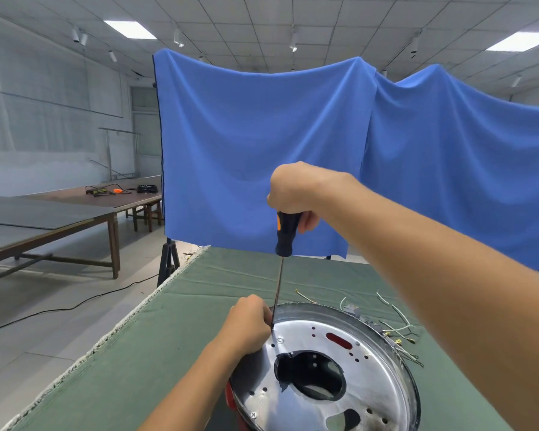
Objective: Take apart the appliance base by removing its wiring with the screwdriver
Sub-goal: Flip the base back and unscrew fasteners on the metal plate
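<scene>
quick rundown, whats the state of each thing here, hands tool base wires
right hand: grips the screwdriver handle from above
screwdriver: near upright, tip down at the base plate
left hand: curled at the shaft's lower end, on the base's rim
appliance base: on the green cloth, metal plate exposed
loose wires: lying beside the base

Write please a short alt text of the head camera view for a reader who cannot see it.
A right hand holds a screwdriver upright, its tip on a round metal appliance base, while the left hand steadies the shaft near the tip. Loose wires lie beside the base on a green-covered table.
</scene>
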`<state>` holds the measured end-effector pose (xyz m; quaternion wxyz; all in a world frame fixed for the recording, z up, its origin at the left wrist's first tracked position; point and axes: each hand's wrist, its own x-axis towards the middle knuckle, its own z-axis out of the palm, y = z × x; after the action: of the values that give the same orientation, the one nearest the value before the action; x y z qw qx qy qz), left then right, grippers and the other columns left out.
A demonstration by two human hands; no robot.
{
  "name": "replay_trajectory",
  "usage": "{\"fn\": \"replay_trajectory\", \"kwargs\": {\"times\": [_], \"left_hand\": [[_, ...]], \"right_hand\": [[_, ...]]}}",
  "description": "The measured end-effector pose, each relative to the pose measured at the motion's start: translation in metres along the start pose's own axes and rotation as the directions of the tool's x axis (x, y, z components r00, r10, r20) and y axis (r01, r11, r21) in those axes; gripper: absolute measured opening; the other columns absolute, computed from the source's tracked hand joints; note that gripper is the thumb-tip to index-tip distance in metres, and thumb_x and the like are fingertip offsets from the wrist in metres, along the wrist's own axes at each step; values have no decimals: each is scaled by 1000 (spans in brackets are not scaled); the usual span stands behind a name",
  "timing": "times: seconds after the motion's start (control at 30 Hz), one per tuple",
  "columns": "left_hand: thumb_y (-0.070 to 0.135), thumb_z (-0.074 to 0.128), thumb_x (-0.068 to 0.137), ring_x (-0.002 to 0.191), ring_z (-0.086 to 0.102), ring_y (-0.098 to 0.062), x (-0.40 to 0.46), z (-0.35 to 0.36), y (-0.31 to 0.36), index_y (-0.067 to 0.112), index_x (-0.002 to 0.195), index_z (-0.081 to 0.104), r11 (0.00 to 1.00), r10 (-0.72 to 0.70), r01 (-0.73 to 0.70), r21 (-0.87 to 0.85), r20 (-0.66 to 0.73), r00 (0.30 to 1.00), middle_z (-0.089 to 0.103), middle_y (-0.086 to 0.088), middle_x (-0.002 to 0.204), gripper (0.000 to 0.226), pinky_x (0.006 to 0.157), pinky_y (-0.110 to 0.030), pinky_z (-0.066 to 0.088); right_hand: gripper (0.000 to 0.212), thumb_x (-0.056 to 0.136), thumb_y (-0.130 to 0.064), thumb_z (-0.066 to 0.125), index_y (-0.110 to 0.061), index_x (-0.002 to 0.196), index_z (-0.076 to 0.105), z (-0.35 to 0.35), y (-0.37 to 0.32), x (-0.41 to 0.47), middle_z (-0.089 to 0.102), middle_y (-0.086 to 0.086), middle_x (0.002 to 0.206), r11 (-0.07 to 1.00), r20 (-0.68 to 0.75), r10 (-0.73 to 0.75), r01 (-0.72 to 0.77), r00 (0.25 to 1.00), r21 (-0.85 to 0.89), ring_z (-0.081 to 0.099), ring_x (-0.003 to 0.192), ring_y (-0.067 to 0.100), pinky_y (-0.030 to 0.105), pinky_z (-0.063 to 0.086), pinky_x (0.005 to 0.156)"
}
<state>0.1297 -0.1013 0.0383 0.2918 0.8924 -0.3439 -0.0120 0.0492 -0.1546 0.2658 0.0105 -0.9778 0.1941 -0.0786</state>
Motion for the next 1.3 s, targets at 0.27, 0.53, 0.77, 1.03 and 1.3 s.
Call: {"fn": "replay_trajectory", "kwargs": {"times": [0.27,0.53,0.77,1.03,1.3], "left_hand": [[-6,51,66,67,39,-29,-1,-2,2,4,74,71,999,-4,4,-38,-14,1000,49,-20,70,24,54,-26,27],[-8,51,67,86,58,-38,0,-1,-1,7,78,74,996,-15,16,-90,6,1000,63,-19,77,29,58,-28,37],[-9,49,66,88,57,-39,-1,-3,3,7,78,73,997,-25,25,-70,12,1000,62,-22,82,31,59,-27,37],[-7,47,65,68,43,-27,-4,-5,4,5,71,69,996,-41,43,-75,26,999,54,-14,67,26,57,-25,34],[-6,47,65,69,45,-26,-3,-4,2,4,72,69,995,-49,51,-83,29,998,59,-19,73,25,59,-27,38]], "right_hand": [[42,93,-45,53,-12,69,42,18,6,-4,47,2,65,980,-220,-112,71,969,-186,48,52,20,25,27,44],[35,86,-46,58,-15,86,43,21,7,-3,47,0,82,978,-184,-210,205,960,-45,45,67,18,30,30,52],[25,86,-9,44,-6,110,49,8,12,-1,60,13,95,964,-39,-153,158,987,213,53,71,25,27,42,58],[32,98,-32,43,-11,74,42,23,17,2,44,2,68,969,-328,-211,154,921,-192,46,66,26,29,24,47],[43,92,-45,48,-12,65,44,16,20,0,48,0,61,979,-258,-115,65,959,-195,43,54,18,26,25,48]]}}
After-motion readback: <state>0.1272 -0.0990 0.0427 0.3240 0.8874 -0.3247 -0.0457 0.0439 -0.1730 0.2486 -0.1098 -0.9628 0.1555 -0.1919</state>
